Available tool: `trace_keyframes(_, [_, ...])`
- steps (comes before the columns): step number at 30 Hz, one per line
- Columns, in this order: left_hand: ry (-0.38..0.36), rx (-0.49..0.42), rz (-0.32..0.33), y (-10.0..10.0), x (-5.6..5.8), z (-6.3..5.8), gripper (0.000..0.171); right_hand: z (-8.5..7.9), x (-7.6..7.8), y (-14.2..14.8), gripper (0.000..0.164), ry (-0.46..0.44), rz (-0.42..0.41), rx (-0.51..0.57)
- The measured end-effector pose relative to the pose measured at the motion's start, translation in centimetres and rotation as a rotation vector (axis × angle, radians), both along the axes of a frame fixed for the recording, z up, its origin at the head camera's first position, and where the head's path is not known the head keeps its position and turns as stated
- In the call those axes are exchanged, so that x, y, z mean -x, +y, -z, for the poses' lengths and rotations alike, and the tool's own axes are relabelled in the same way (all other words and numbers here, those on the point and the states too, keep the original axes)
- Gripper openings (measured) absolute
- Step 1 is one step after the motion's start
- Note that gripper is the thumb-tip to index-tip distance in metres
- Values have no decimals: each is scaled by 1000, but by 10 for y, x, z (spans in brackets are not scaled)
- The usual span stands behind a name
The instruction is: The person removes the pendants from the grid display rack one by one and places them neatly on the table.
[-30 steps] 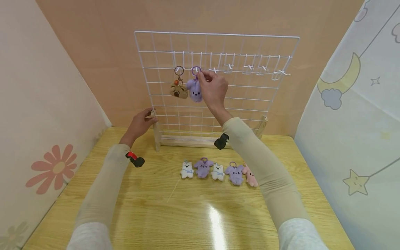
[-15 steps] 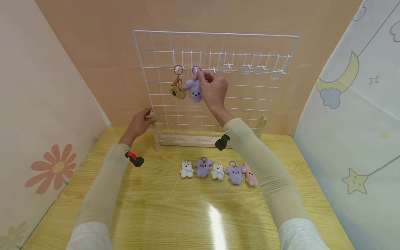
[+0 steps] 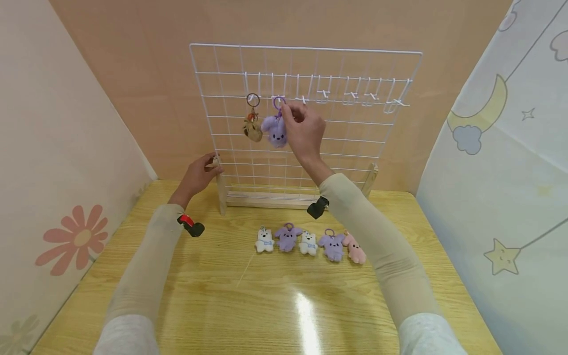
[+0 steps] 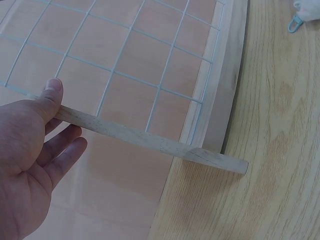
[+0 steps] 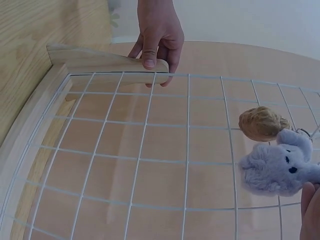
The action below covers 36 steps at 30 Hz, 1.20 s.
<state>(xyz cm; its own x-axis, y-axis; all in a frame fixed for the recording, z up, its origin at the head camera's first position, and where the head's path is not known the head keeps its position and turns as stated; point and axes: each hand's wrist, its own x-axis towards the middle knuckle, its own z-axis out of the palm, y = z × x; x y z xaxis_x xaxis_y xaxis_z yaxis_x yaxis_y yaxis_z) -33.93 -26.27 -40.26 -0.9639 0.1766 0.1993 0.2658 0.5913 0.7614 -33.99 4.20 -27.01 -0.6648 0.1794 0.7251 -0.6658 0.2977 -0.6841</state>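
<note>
My right hand (image 3: 305,129) pinches the purple plush keychain (image 3: 277,132) near its clasp, just under the purple ring (image 3: 279,102). That ring is at a white hook on the wire grid rack (image 3: 306,49); whether it is round the hook I cannot tell. In the right wrist view the purple plush (image 5: 274,172) is in front of the grid, with fingertips at its edge. To its left hangs a brown plush keychain (image 3: 253,131) by a dark ring. My left hand (image 3: 198,173) grips the rack's left wooden post (image 4: 135,137), thumb on one side and fingers on the other.
On the table (image 3: 213,296) in front of the rack lie white plush keychains (image 3: 265,241), purple ones (image 3: 287,239) and a pink one (image 3: 355,249) partly behind my right sleeve. Several white hooks (image 3: 352,95) line the grid to the right. Printed cloth walls stand at both sides.
My right hand and the purple plush keychain have moved down slightly. The brown plush keychain has turned on its ring. My left hand has stayed on the post.
</note>
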Motion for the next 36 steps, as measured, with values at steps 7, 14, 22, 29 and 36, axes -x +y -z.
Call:
trace_keyframes(7, [-8, -10, -5, -1, 1, 1, 61, -2, -9, 3, 19, -13, -10, 20])
trace_keyframes(14, [-9, -7, -5, -1, 1, 1, 60, -6, -21, 5, 19, -15, -44, 35])
trace_keyframes(22, [-21, 4, -6, -1, 3, 2, 60, -7, -38, 7, 17, -41, -94, 13])
trace_keyframes(29, [-21, 13, -7, -1, 1, -1, 63, 2, -52, 6, 19, -64, -127, -36])
trace_keyframes(36, [-23, 13, -11, -1, 0, -1, 66, 18, -62, 5, 19, -100, -167, -62])
